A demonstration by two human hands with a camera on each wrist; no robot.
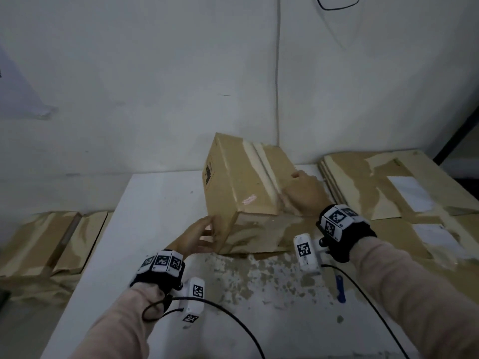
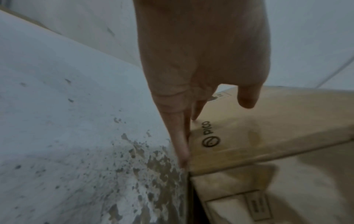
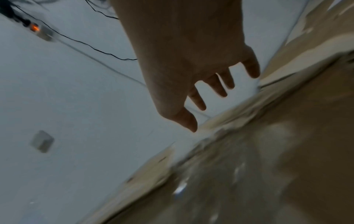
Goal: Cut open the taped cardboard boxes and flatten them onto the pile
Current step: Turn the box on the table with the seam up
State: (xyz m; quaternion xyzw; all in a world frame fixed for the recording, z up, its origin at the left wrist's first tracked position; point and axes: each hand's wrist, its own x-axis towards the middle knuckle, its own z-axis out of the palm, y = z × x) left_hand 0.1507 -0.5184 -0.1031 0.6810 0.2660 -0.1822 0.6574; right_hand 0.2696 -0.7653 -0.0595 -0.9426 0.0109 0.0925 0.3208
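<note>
A brown cardboard box (image 1: 243,182) with tape along its top seam stands tilted on the white table (image 1: 155,203), resting on flattened cardboard (image 1: 272,242). My left hand (image 1: 199,237) lies with straight fingers against the box's near left corner; in the left wrist view its fingers (image 2: 182,136) press the printed side of the box (image 2: 268,121). My right hand (image 1: 303,193) rests flat on the box's top right, beside the tape seam; its fingers (image 3: 220,84) are spread and straight above the cardboard (image 3: 268,151).
A pile of flattened boxes (image 1: 388,182) lies at the right, some with white labels. More flattened cardboard (image 1: 51,242) sits lower at the left. A blue-handled tool (image 1: 340,288) lies on the table near my right forearm. The tabletop's paint is chipped at the front middle (image 1: 259,281).
</note>
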